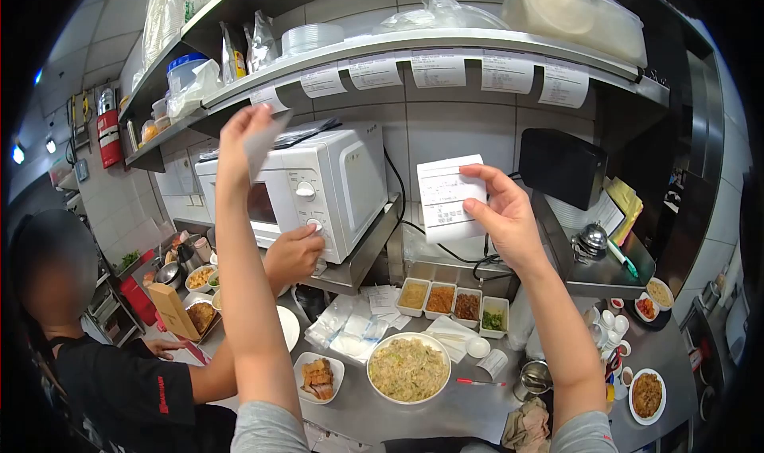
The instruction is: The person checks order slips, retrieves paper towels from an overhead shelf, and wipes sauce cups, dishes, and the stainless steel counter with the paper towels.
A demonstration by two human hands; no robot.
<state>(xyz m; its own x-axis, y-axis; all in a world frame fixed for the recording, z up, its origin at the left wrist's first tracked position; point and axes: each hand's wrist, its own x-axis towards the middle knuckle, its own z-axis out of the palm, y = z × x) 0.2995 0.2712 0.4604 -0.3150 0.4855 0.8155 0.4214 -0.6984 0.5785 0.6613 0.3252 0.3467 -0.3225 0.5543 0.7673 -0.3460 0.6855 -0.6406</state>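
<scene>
My left hand (244,130) is raised in front of the microwave, fingers closed on a white order slip (265,144) that hangs edge-on and slightly blurred. Above it, another printed slip (269,97) hangs from the shelf edge. In my right hand (513,220), thumb and fingers pinch white order slips (446,194) with printed lines facing me. A large bowl of fried rice (408,369) stands on the counter below, between my forearms. Left of the bowl sits a white dish of sliced browned meat (317,379).
A co-worker's hand (293,254) touches a knob of the white microwave (354,190), its arm passing behind my left forearm. Several slips hang along the shelf (374,45). Topping containers (440,299), a red pen (481,382) and a plate of food (648,396) are on the counter.
</scene>
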